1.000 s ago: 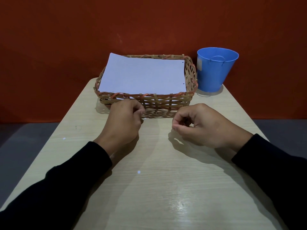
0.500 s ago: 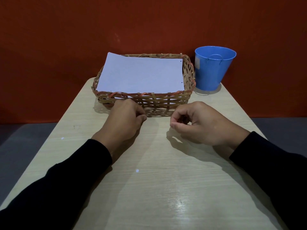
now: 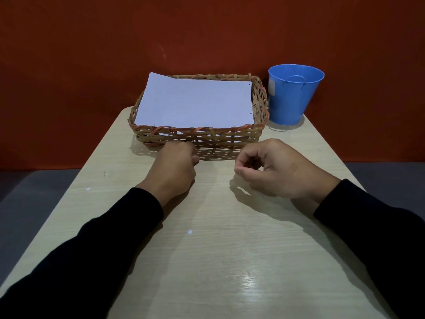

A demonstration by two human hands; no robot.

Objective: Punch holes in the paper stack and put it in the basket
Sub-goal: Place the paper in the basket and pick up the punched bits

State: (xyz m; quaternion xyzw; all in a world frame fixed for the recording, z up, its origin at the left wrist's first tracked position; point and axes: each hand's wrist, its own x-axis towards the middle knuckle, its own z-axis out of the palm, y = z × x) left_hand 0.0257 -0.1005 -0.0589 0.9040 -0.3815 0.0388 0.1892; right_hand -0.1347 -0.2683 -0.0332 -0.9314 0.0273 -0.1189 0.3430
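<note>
So the paper (image 3: 194, 102) is sitting in the basket (image 3: 200, 137) at the far end of the tabletop (image 3: 218, 261), two punched holes showing along its right edge. Its far left corner pokes up over the basket rim a bit. A blue bucket (image 3: 293, 95) stands just beside the basket on the right, against the red wall.

My left hand (image 3: 172, 171) rests on the tabletop right in front of the basket, knuckles up, fingers (image 3: 181, 146) curled under into a loose fist. The knuckles sit right up against the near wall of the basket, though I can't tell if they actually touch it. Can't see anything in that hand, but the fingertips are tucked out of sight so I can't say for sure.

My right hand (image 3: 280, 169) is beside it, a gap of bare tabletop between the two. Its fingers (image 3: 250, 155) are curled in toward the thumb, half closed, with a small dark hollow between them. It doesn't look like they're pinching anything. That hand sits well apart from the basket.

Both sleeves are black. There are a couple of tiny white dots on the tabletop.
</note>
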